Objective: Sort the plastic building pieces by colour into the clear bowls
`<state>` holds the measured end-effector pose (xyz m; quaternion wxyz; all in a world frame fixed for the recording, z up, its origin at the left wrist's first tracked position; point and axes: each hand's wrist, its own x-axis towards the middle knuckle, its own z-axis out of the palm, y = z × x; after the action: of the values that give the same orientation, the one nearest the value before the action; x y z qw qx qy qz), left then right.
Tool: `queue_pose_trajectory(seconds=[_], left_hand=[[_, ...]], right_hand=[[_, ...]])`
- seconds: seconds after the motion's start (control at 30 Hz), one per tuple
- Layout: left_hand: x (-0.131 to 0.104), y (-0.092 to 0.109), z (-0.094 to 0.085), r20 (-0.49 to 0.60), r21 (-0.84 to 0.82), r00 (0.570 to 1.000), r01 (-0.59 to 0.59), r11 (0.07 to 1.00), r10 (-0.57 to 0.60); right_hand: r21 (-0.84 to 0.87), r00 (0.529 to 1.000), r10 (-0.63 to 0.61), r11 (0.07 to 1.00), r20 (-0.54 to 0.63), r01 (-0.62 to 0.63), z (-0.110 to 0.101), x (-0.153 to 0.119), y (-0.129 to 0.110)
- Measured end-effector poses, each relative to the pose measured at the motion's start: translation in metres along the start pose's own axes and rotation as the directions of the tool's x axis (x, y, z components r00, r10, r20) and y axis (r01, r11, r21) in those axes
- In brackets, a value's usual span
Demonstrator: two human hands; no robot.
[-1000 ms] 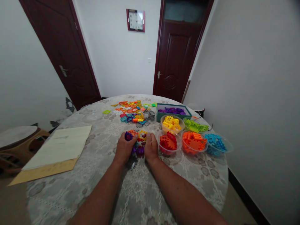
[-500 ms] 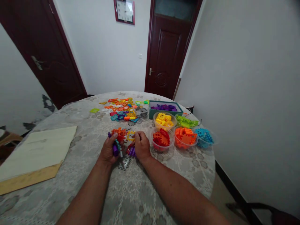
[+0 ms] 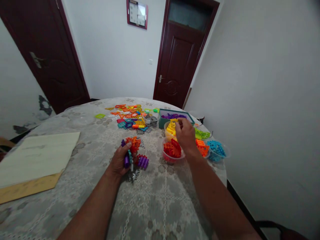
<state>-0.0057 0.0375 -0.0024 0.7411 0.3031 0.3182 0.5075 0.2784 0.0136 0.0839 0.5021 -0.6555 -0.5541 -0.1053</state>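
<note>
My left hand [image 3: 120, 158] is closed around a cluster of plastic interlocking building pieces. An orange toothed piece [image 3: 135, 144] stands at its top, with a purple tube [image 3: 126, 161] and a teal strip by the palm. Red and purple pieces [image 3: 143, 161] stick out to the right, and grey toothed pieces [image 3: 134, 175] show below. At the clear bowl of yellow pieces [image 3: 171, 135], my right hand [image 3: 186, 133] has its fingers pinched at a yellow building piece [image 3: 173, 122]; the fingertips are partly hidden.
A bowl of red pieces [image 3: 172, 150], orange pieces [image 3: 202, 148], blue pieces [image 3: 216, 149] and green pieces [image 3: 202, 134] surround the right hand. Behind is a green-edged box [image 3: 163, 123] of purple pieces. Loose mixed pieces [image 3: 128, 115] lie at the back; paper sheets [image 3: 37, 156] lie left.
My right hand has moved right and away from the cluster, carrying a yellow square piece to the yellow bowl. My left hand still holds the cluster, slightly further right in view.
</note>
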Motion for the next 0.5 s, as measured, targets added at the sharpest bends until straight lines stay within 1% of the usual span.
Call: queue_pose_trajectory(seconds=[0.07,0.13,0.23,0.3,0.33,0.37,0.4,0.43,0.47,0.5], left_hand=[[-0.001,-0.001,0.002,0.011,0.0,1.0,-0.001,1.0,0.001],[-0.002,-0.002,0.004,0.024,-0.004,1.0,0.003,1.0,-0.003],[-0.003,-0.003,0.006,0.06,0.002,0.998,0.011,1.0,-0.011],[-0.002,-0.003,0.006,0.073,0.011,0.997,0.008,1.0,-0.008],[-0.002,-0.004,0.006,0.068,0.013,0.998,0.004,1.0,-0.005],[-0.001,-0.004,0.005,0.057,0.015,0.998,0.003,1.0,-0.003],[0.0,-0.004,0.004,0.041,0.016,0.999,0.004,1.0,-0.005],[0.001,-0.004,0.003,0.026,0.015,1.0,0.01,1.0,-0.011],[0.002,-0.004,0.002,0.014,0.012,1.0,0.017,1.0,-0.017],[0.002,-0.005,0.002,0.009,0.006,1.0,0.018,1.0,-0.018]], right_hand=[[-0.186,0.999,0.043,0.982,0.0,-0.043,-0.006,0.019,0.024],[-0.314,0.993,0.116,0.944,0.022,-0.103,-0.007,0.028,0.043],[-0.376,0.982,0.178,0.916,0.058,-0.144,-0.005,0.028,0.056],[-0.341,0.985,0.168,0.93,0.05,-0.141,-0.006,0.025,0.054],[-0.272,0.987,0.156,0.952,0.031,-0.142,-0.009,0.023,0.049],[-0.151,0.99,0.144,0.978,0.0,-0.143,-0.013,0.02,0.042],[0.016,0.99,0.132,0.991,-0.047,-0.132,-0.018,0.015,0.032],[0.195,0.988,0.119,0.976,-0.101,-0.098,-0.025,0.006,0.02],[0.348,0.984,0.104,0.936,-0.145,-0.047,-0.032,-0.007,0.006],[0.444,0.979,0.076,0.896,-0.188,0.015,-0.04,-0.025,-0.009]])
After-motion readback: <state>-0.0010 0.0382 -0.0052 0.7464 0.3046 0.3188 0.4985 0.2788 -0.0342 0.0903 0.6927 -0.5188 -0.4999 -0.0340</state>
